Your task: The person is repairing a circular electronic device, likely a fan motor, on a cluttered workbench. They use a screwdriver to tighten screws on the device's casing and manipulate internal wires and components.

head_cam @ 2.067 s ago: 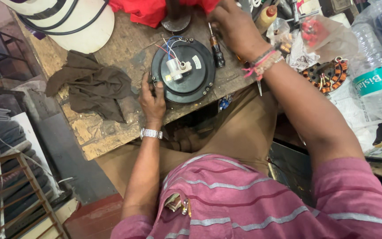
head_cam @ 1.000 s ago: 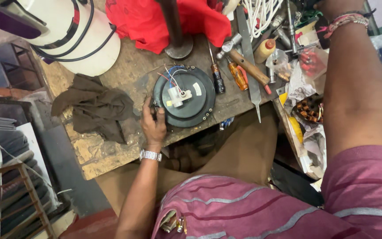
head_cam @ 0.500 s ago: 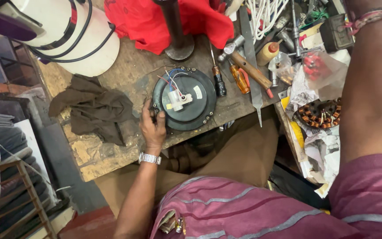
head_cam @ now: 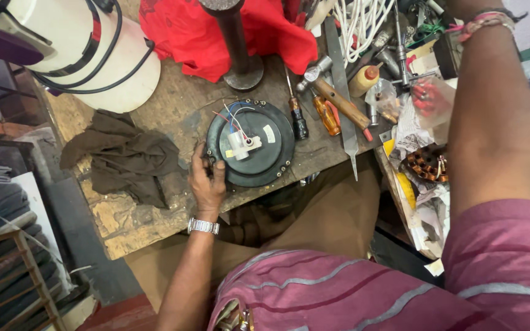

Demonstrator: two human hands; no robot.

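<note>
A round dark fan motor housing (head_cam: pixel 259 153) lies flat on the worn wooden bench (head_cam: pixel 130 220), with red, blue and white wires and a small white connector on its top. My left hand (head_cam: pixel 207 179), a metal watch on the wrist, grips the housing's left rim with curled fingers. My right arm (head_cam: pixel 492 122) stretches up over the cluttered right side of the bench. Its wrist carries thread bands at the top edge, and the hand itself is out of the picture.
A dark rag (head_cam: pixel 124 159) lies left of the housing. Behind it stand a metal post on a round base (head_cam: pixel 240 61), red cloth (head_cam: pixel 203 37) and a white cylinder (head_cam: pixel 75 49). To the right lie screwdrivers (head_cam: pixel 299 119), a hammer (head_cam: pixel 338 98), a flat file (head_cam: pixel 345 122) and a copper-wound stator (head_cam: pixel 427 165).
My right arm has lifted from the bench near the housing and reached up and right until the hand left the view. My left hand stays on the housing's rim.
</note>
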